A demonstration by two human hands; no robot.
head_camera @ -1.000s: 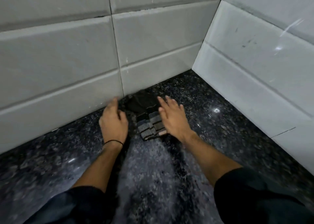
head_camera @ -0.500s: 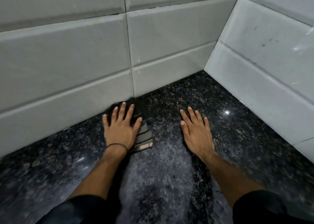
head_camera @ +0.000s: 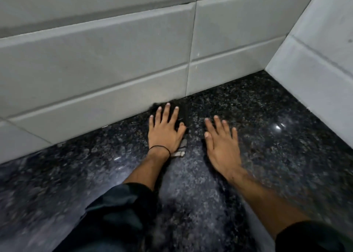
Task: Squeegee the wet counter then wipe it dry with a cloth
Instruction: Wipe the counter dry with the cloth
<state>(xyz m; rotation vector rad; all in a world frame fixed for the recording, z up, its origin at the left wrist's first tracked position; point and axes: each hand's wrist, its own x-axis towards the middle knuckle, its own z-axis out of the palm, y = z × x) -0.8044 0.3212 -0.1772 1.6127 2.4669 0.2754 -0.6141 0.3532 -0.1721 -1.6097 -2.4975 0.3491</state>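
Observation:
A dark cloth with grey and pale stripes [head_camera: 181,149] lies on the black speckled granite counter [head_camera: 267,137], close to the back wall. My left hand [head_camera: 165,132] presses flat on top of it with fingers spread, so only the cloth's striped right edge and a dark bit by my fingertips show. My right hand [head_camera: 222,143] lies flat on the bare counter just right of the cloth, fingers apart, holding nothing. No squeegee is in view.
Grey tiled wall [head_camera: 95,60] runs along the back of the counter and a second tiled wall [head_camera: 315,60] closes the right side, forming a corner. Bright light glints on the counter [head_camera: 278,126] at right.
My right hand came off the cloth and moved right onto the bare counter. My left hand slid onto the cloth and pushed it left along the wall; the view shifted left.

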